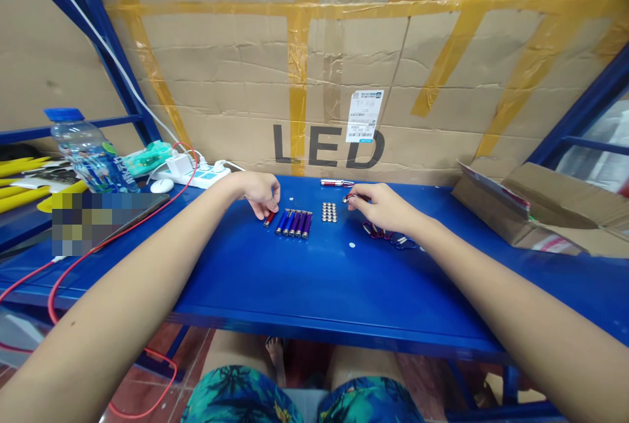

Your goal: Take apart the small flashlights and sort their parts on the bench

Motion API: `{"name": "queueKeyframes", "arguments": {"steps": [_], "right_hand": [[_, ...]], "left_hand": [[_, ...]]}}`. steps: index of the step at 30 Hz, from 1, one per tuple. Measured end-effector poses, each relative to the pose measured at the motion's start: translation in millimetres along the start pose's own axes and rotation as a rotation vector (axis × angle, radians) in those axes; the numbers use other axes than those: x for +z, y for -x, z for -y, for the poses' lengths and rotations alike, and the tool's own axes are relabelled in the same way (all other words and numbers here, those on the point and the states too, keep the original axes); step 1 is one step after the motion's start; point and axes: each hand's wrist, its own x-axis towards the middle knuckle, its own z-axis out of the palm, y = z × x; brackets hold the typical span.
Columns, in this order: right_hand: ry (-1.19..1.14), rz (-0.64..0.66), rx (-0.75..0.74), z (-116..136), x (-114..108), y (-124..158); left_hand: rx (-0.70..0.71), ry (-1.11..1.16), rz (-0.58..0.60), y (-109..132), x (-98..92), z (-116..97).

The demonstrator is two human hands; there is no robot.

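Note:
My left hand (pixel 261 192) has its fingers closed on a small red metal tube (pixel 268 219), whose lower end meets the blue tabletop. Just right of it lies a row of several blue and purple metal tubes (pixel 295 224) with silver ends. A neat grid of several silver button cells (pixel 329 212) sits between my two hands. My right hand (pixel 376 203) pinches a small red and silver piece (pixel 349 198) that my fingers partly hide. Under this hand is a cluster of red and blue carabiner clips (pixel 388 236). Behind the cells lies a red and silver penlight (pixel 337 183).
A large taped carton (pixel 236 82) walls off the table's back. At left stand a water bottle (pixel 91 151), a power strip (pixel 204 175), a phone-like device (pixel 132 210) and a red cable (pixel 122 234). An open cardboard box (pixel 521 203) is at right.

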Motion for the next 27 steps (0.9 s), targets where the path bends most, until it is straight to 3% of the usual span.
{"name": "queueKeyframes", "arguments": {"steps": [27], "right_hand": [[-0.007, 0.047, 0.024, -2.2, 1.0, -0.1]], "left_hand": [[0.054, 0.050, 0.035, 1.8, 6.4, -3.5]]}}
